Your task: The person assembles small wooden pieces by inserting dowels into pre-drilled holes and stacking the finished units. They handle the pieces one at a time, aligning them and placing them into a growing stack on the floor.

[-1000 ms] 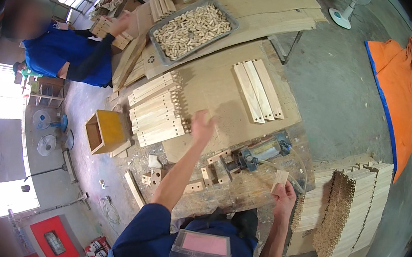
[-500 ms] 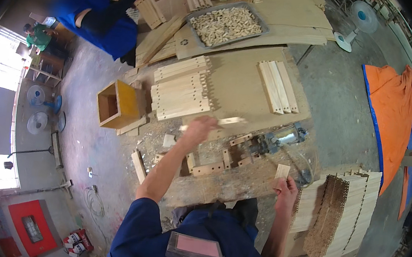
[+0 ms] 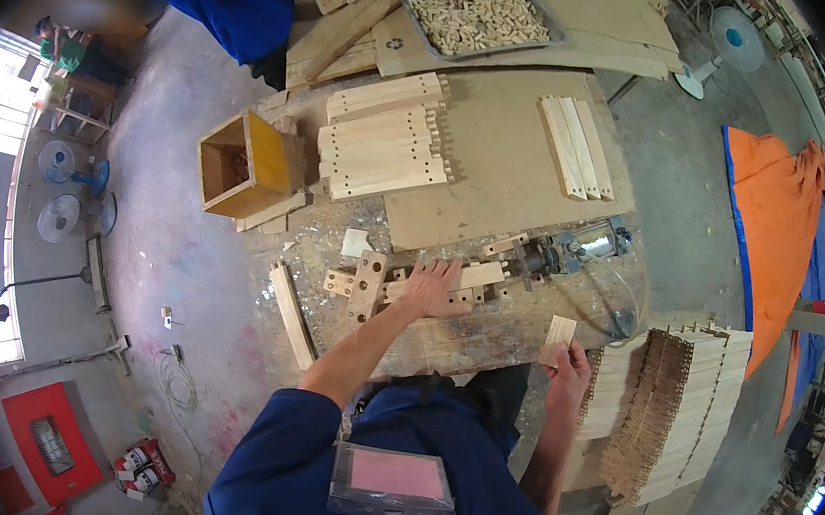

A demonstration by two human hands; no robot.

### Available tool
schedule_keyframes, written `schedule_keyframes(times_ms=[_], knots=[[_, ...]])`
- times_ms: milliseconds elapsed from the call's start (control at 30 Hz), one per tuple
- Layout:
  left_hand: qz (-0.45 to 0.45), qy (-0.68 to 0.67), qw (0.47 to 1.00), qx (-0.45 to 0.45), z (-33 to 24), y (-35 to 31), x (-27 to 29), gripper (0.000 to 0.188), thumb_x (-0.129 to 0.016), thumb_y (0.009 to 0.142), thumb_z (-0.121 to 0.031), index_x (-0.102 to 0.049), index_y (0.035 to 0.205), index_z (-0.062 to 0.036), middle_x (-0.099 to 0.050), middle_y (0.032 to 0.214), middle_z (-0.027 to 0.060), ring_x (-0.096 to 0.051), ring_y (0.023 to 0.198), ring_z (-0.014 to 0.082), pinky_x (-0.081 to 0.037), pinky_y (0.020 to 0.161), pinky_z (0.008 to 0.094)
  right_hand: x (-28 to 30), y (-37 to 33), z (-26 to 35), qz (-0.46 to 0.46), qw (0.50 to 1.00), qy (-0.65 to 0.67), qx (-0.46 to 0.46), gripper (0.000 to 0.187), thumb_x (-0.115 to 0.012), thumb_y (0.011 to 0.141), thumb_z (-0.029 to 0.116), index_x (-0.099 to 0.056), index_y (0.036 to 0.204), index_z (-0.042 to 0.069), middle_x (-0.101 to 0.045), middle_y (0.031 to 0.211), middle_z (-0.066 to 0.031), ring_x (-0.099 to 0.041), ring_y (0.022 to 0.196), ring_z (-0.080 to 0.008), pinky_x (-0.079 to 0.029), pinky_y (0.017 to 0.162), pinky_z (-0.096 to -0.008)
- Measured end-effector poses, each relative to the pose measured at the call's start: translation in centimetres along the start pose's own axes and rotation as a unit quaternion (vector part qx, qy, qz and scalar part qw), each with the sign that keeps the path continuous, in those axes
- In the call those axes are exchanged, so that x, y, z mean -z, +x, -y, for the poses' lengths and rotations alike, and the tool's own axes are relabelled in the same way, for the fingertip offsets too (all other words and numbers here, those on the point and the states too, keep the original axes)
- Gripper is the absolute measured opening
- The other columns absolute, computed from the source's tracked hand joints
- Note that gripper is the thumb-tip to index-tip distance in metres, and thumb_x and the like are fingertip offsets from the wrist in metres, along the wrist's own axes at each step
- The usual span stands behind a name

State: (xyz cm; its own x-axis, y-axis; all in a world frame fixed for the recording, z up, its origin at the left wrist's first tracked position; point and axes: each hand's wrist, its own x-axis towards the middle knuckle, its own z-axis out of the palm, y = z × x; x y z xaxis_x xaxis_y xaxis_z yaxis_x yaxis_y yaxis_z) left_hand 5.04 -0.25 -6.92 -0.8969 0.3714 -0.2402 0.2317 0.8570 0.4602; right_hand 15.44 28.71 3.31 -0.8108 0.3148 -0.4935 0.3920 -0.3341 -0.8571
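My left hand [image 3: 436, 287] is laid across a light wooden slat [image 3: 483, 276], fingers on its far side and thumb toward me. The slat lies in a wooden jig on the workbench, and its right end, with dowels, points at a metal clamp device [image 3: 574, 249]. Left of that hand stands an upright block with holes [image 3: 366, 287], part of the jig. My right hand [image 3: 570, 367] pinches a small flat wooden piece [image 3: 558, 335] beyond the bench's right front. Part of the slat is hidden under my left hand.
Doweled slats [image 3: 383, 154] lie stacked at the back left, with three more slats [image 3: 577, 149] at the right. A yellow-sided wooden box [image 3: 266, 167] sits at the left edge. Behind is a tray of dowels [image 3: 478, 21]. Stacked panels [image 3: 688, 407] stand right. A co-worker [image 3: 228, 7] is far left.
My left hand has brought the slat down toward me into the jig. My right hand still holds the small wooden piece, nearly in place. The view has shifted slightly.
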Motion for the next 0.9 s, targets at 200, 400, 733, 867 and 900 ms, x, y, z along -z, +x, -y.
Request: schedule_keyframes(times_ms=[200,400,733,867,900], knots=[[0.075,0.057,0.995,-0.014,-0.3,0.7,0.8,0.098,-0.072,0.072,-0.057,-0.034,0.142,0.0003,-0.050,0.130,0.0188,-0.049,0.123,0.0341,-0.040,0.102,0.0473,-0.7,2.5,-0.3,0.003,0.999,0.025,-0.020,0.026,-0.065,0.094,0.012,-0.063,0.118,0.001,-0.068,0.097,-0.0025,-0.065,0.084,-0.0116,-0.053,0.071,-0.0275],[0.131,0.031,0.991,0.012,0.0,0.9,0.4,0.100,-0.075,0.070,-0.054,-0.032,0.142,0.0003,-0.048,0.131,0.0212,-0.048,0.124,0.0361,-0.039,0.105,0.0464,-2.3,4.2,-0.1,-0.041,0.998,0.003,-0.051,0.028,-0.064,0.094,0.012,-0.063,0.119,0.000,-0.069,0.099,-0.0048,-0.065,0.083,-0.0120,-0.053,0.070,-0.0275],[0.143,0.027,0.989,0.013,0.5,0.6,1.0,0.100,-0.075,0.071,-0.052,-0.030,0.144,-0.0003,-0.048,0.133,0.0187,-0.046,0.127,0.0339,-0.040,0.105,0.0433,-4.3,3.6,-1.0,0.000,0.998,-0.009,-0.063,0.023,-0.064,0.095,0.011,-0.064,0.116,0.001,-0.069,0.098,-0.0053,-0.067,0.084,-0.0143,-0.055,0.070,-0.0284],[0.155,0.034,0.987,0.018,0.3,0.3,1.7,0.103,-0.077,0.069,-0.051,-0.029,0.144,0.0002,-0.047,0.135,0.0184,-0.046,0.129,0.0338,-0.040,0.106,0.0435,-5.1,2.2,-1.7,0.009,1.000,0.003,-0.029,0.022,-0.063,0.095,0.011,-0.064,0.115,0.001,-0.068,0.097,-0.0050,-0.066,0.082,-0.0130,-0.054,0.068,-0.0271],[0.145,0.026,0.989,0.013,0.1,0.4,2.0,0.102,-0.078,0.069,-0.050,-0.030,0.143,0.0005,-0.048,0.136,0.0190,-0.047,0.129,0.0340,-0.040,0.106,0.0438,-5.2,1.9,-1.7,0.007,1.000,0.005,-0.027,0.021,-0.062,0.095,0.011,-0.064,0.114,0.001,-0.068,0.097,-0.0049,-0.065,0.080,-0.0121,-0.054,0.067,-0.0268]])
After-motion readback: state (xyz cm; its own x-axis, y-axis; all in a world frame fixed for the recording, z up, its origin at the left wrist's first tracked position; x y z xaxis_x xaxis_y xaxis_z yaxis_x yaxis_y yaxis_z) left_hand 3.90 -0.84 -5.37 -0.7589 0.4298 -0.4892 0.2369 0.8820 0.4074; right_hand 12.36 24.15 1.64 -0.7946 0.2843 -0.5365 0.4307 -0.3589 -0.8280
